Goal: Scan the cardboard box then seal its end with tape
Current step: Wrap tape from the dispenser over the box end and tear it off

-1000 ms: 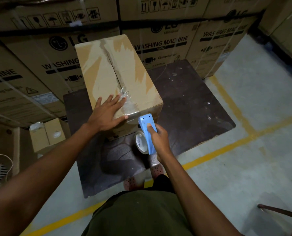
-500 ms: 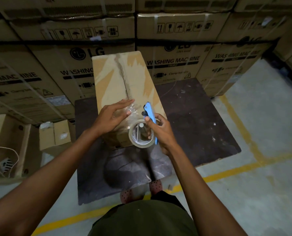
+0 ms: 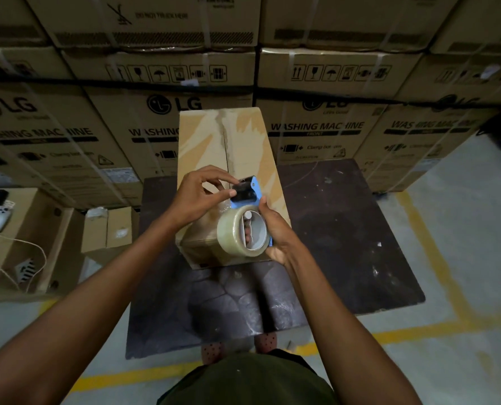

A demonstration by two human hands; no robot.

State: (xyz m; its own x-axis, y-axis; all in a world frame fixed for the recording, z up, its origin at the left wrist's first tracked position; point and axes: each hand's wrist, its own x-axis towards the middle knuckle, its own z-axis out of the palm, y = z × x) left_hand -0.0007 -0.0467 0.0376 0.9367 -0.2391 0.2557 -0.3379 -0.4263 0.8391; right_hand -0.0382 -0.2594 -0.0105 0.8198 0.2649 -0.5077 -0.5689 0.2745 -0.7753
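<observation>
At far left we see a small open carton (image 3: pixel 30 229) on the floor. Our left hand (image 3: pixel 198 197) pinches the black front end of the blue tape dispenser (image 3: pixel 247 192) between thumb and fingertips — just above the cardboard box (image 3: pixel 243 147), which stands on a dark board (image 3: pixel 360 229). Our right hand (image 3: pixel 275 232) grips the dispenser beside its clear tape roll (image 3: pixel 228 233) — stacked washing-machine cartons (image 3: pixel 325 92) behind.
</observation>
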